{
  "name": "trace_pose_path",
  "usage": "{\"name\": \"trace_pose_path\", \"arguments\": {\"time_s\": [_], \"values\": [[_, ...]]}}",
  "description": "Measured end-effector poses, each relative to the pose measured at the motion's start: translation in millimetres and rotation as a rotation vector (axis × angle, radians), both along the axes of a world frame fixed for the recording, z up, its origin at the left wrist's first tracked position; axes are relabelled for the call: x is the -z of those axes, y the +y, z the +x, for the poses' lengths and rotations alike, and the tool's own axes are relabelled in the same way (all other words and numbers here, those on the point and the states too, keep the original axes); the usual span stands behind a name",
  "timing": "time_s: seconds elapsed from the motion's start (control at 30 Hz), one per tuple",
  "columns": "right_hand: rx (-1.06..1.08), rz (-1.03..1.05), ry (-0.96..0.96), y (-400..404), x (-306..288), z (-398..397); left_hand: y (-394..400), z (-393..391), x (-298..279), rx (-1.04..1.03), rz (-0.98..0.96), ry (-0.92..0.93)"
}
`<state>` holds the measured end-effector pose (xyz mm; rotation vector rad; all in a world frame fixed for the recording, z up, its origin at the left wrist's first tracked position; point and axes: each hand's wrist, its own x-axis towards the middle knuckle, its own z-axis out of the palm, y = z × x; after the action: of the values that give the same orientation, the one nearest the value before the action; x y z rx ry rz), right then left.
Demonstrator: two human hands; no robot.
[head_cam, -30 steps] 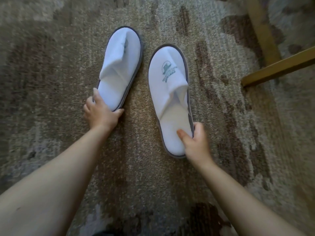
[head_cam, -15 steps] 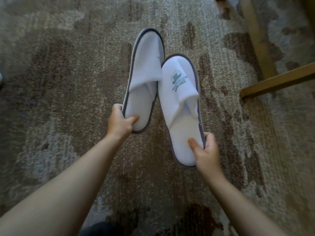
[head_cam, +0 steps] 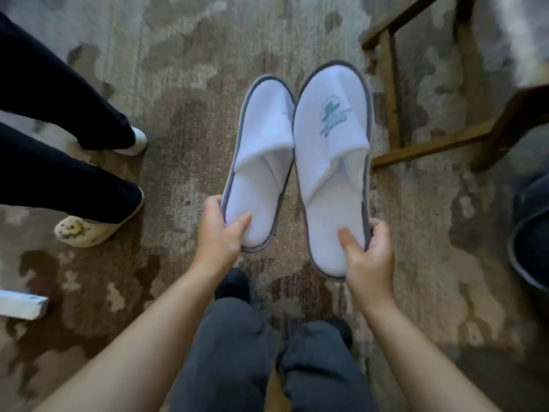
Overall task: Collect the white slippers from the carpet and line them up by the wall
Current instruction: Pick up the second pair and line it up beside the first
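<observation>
1. The left hand [head_cam: 218, 233] is clamped on the heel of the plain white terry slipper with grey edging [head_cam: 261, 162]: thumb on the insole, fingers wrapped under the sole.
2. The right hand [head_cam: 367, 260] is clamped on the heel of the white terry slipper with a green printed logo [head_cam: 332, 162], thumb on the insole, fingers around the outer edge.
3. Both slippers are held clear above the mottled brown-and-beige carpet [head_cam: 184, 93]. One second ago they lay flat on it, well apart; now their toe ends touch, side by side.
4. The view has widened since then: the person's grey trousers [head_cam: 237, 352] now show below.
5. A second person's black trouser legs [head_cam: 59, 162] have come into view at the carpet's left edge.
6. The wooden furniture frame [head_cam: 392, 96] stays at the upper right.
</observation>
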<state>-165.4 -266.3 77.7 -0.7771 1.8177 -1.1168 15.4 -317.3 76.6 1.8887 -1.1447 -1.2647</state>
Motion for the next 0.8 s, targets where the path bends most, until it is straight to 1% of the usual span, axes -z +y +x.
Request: {"name": "trace_pose_path", "arguments": {"time_s": [0.17,0.27,0.33,0.43,0.57,0.7,0.8], "values": [[0.010,-0.053,-0.035,24.1,-139.9,-11.2,22.6,-20.2,-135.2,-0.013,-0.047,0.021],[0.072,-0.120,-0.018,36.7,-206.1,-18.9,23.3,-36.0,-196.2,0.014,-0.088,0.080],[0.142,-0.161,0.018,45.3,-244.4,-23.3,22.7,-47.3,-230.9,0.071,-0.107,0.130],[0.280,-0.213,0.081,63.6,-290.0,-28.8,23.8,-65.8,-274.0,0.218,-0.128,0.222],[0.540,-0.291,0.130,104.5,-341.6,-31.9,35.8,-93.6,-325.9,0.478,-0.166,0.304],[0.745,-0.349,0.224,164.4,-394.4,-36.5,68.1,-126.7,-374.5,0.743,-0.238,0.348],[0.929,-0.365,0.312,225.2,-429.8,-34.4,109.5,-158.6,-411.3,0.947,-0.270,0.398]]}}
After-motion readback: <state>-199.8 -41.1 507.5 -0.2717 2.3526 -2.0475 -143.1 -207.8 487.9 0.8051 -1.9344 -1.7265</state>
